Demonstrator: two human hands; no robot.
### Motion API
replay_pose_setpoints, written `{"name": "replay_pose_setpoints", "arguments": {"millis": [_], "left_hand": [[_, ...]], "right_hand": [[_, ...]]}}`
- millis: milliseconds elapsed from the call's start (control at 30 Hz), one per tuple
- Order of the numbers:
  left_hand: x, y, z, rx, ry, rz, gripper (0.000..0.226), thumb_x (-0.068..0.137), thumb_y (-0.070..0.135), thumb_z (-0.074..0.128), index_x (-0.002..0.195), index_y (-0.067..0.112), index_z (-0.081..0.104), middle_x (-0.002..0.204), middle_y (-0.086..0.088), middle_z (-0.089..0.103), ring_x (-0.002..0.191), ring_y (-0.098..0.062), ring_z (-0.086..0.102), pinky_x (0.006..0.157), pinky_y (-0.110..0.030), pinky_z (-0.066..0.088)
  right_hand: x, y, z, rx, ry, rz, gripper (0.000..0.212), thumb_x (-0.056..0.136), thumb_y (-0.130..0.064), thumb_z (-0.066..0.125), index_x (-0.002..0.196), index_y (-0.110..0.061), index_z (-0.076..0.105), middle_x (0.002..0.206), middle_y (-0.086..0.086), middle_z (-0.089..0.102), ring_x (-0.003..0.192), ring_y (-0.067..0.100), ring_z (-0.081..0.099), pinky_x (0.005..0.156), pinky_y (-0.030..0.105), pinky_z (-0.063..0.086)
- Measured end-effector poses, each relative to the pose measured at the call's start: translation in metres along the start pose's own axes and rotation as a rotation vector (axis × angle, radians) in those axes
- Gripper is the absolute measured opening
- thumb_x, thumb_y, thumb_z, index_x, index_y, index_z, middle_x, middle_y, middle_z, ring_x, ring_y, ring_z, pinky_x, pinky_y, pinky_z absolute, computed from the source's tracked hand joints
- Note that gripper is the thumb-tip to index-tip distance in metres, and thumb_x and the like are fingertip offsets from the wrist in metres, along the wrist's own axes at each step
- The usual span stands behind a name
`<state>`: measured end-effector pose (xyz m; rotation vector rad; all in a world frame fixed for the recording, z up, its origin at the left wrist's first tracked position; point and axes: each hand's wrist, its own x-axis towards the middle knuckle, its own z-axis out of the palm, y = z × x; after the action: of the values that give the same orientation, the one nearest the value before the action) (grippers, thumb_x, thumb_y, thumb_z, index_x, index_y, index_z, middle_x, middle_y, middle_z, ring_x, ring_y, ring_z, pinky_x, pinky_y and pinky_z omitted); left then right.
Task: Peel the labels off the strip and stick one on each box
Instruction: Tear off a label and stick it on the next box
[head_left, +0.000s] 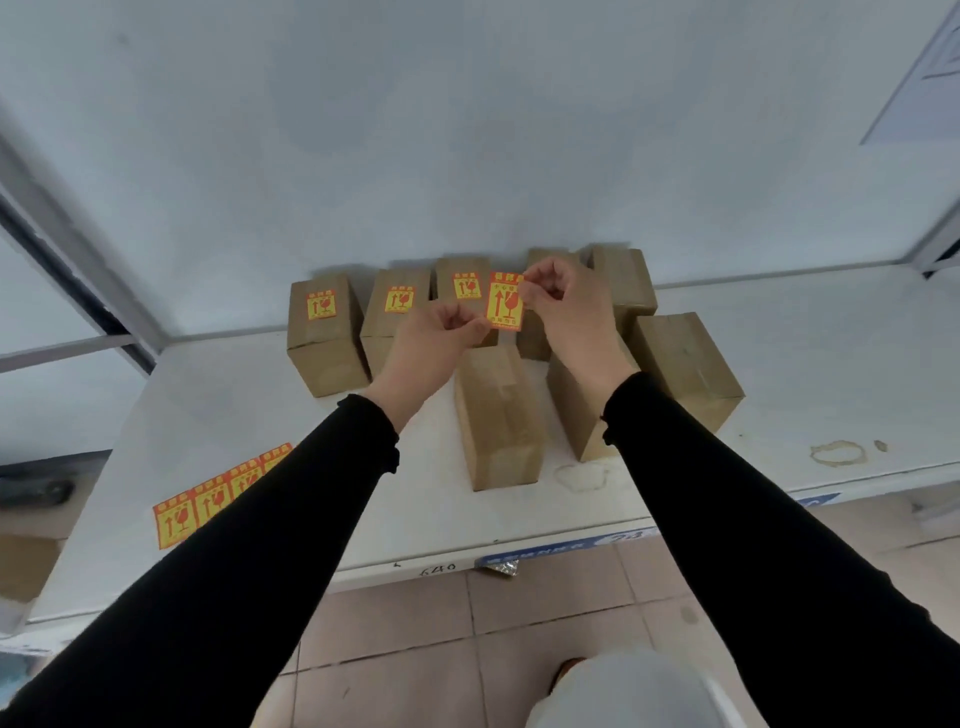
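1. The left hand (441, 338) pinches the bottom left corner of a loose label (505, 301) with its fingertips.
2. The right hand (563, 301) pinches the top right corner of the same label, fingers curled in tight.
3. The label is red and yellow, with an arrow and a glass drawn on it. It is held up in the air, above the boxes.
4. 3 cardboard boxes at the back of the white table (208, 415) already have a label on top: the left box (324, 338), the next box (392, 312) and the third box (462, 283).
5. A bare box (498, 415) stands in front, just below the hands.
6. More bare boxes sit on the right, like the big box (685, 369) and the far box (623, 280).
7. The label strip (208, 501) lies flat near the table's front left edge, partly under the left sleeve (234, 597).
8. 4 labels show on the strip.
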<state>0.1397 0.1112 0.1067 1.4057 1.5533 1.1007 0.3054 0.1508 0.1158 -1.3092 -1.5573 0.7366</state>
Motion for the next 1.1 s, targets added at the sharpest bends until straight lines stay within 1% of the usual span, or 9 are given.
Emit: {"name": "replay_pose_setpoints", "arguments": {"millis": [100, 200, 333, 500, 600, 700, 867, 967, 1100], "left_hand": [[0.032, 0.015, 0.023, 0.057, -0.013, 0.029, 0.017, 0.093, 0.023, 0.067, 0.078, 0.015, 0.066, 0.063, 0.008, 0.056, 0.049, 0.005, 0.047, 0.052, -0.013, 0.037], [0.065, 0.024, 0.045, 0.040, -0.017, 0.001, 0.013, 0.092, 0.022, 0.067, 0.082, 0.013, 0.070, 0.075, 0.002, 0.065, 0.069, -0.008, 0.056, 0.068, -0.025, 0.047], [0.106, 0.027, 0.068, 0.064, -0.017, -0.072, 0.014, 0.092, 0.021, 0.066, 0.085, 0.009, 0.069, 0.078, -0.004, 0.066, 0.076, -0.018, 0.060, 0.083, -0.038, 0.056], [0.137, 0.025, 0.089, 0.207, -0.052, -0.126, 0.012, 0.092, 0.018, 0.065, 0.088, 0.007, 0.070, 0.079, -0.005, 0.064, 0.076, -0.020, 0.059, 0.073, -0.033, 0.053], [0.148, 0.018, 0.099, 0.313, -0.052, -0.172, 0.020, 0.092, 0.017, 0.061, 0.091, -0.001, 0.069, 0.079, -0.008, 0.064, 0.074, -0.022, 0.060, 0.073, -0.036, 0.056], [0.156, 0.008, 0.104, 0.330, -0.029, -0.209, 0.024, 0.089, 0.010, 0.055, 0.094, -0.006, 0.073, 0.073, -0.011, 0.066, 0.067, -0.024, 0.061, 0.076, -0.038, 0.059], [0.163, 0.005, 0.107, 0.318, -0.030, -0.278, 0.018, 0.091, 0.008, 0.059, 0.075, 0.004, 0.067, 0.055, -0.006, 0.063, 0.054, -0.020, 0.062, 0.076, -0.038, 0.061], [0.165, 0.005, 0.109, 0.296, -0.042, -0.318, 0.013, 0.092, 0.008, 0.061, 0.081, 0.004, 0.066, 0.054, -0.007, 0.062, 0.047, -0.017, 0.060, 0.072, -0.035, 0.061], [0.167, 0.006, 0.111, 0.307, -0.043, -0.345, 0.012, 0.092, 0.008, 0.061, 0.080, 0.004, 0.065, 0.048, -0.006, 0.061, 0.050, -0.020, 0.063, 0.076, -0.036, 0.063]], "right_hand": [[0.032, 0.010, -0.019, -0.012, 0.026, 0.002, 0.005, 0.094, -0.015, 0.067, 0.092, -0.020, 0.064, 0.089, -0.005, 0.071, 0.082, 0.007, 0.067, 0.075, 0.024, 0.055], [0.064, 0.020, -0.035, -0.060, 0.043, 0.005, 0.002, 0.092, -0.015, 0.066, 0.094, -0.015, 0.068, 0.087, -0.006, 0.071, 0.077, 0.004, 0.065, 0.070, 0.019, 0.052], [0.100, 0.040, -0.042, -0.116, 0.029, 0.034, 0.006, 0.093, -0.017, 0.064, 0.088, -0.019, 0.067, 0.082, -0.009, 0.071, 0.071, 0.000, 0.066, 0.063, 0.013, 0.047], [0.124, 0.067, -0.041, -0.247, -0.004, 0.073, 0.006, 0.094, -0.018, 0.063, 0.091, -0.017, 0.068, 0.090, -0.007, 0.068, 0.084, 0.007, 0.063, 0.066, 0.018, 0.047], [0.129, 0.080, -0.038, -0.329, -0.046, 0.093, 0.007, 0.096, -0.022, 0.061, 0.093, -0.018, 0.066, 0.090, -0.008, 0.066, 0.080, 0.004, 0.059, 0.062, 0.018, 0.043], [0.134, 0.091, -0.033, -0.366, -0.087, 0.100, 0.008, 0.096, -0.024, 0.060, 0.093, -0.019, 0.065, 0.091, -0.006, 0.066, 0.083, 0.011, 0.061, 0.067, 0.023, 0.047], [0.137, 0.100, -0.023, -0.379, -0.092, 0.109, 0.008, 0.097, -0.020, 0.059, 0.092, -0.017, 0.065, 0.092, -0.004, 0.066, 0.085, 0.013, 0.060, 0.062, 0.021, 0.041], [0.138, 0.102, -0.020, -0.378, -0.084, 0.108, 0.008, 0.097, -0.017, 0.059, 0.094, -0.014, 0.065, 0.091, -0.004, 0.065, 0.084, 0.012, 0.059, 0.059, 0.020, 0.037], [0.138, 0.104, -0.016, -0.400, -0.074, 0.111, 0.009, 0.097, -0.018, 0.059, 0.094, -0.014, 0.066, 0.092, -0.002, 0.067, 0.085, 0.014, 0.060, 0.060, 0.021, 0.039]]}}
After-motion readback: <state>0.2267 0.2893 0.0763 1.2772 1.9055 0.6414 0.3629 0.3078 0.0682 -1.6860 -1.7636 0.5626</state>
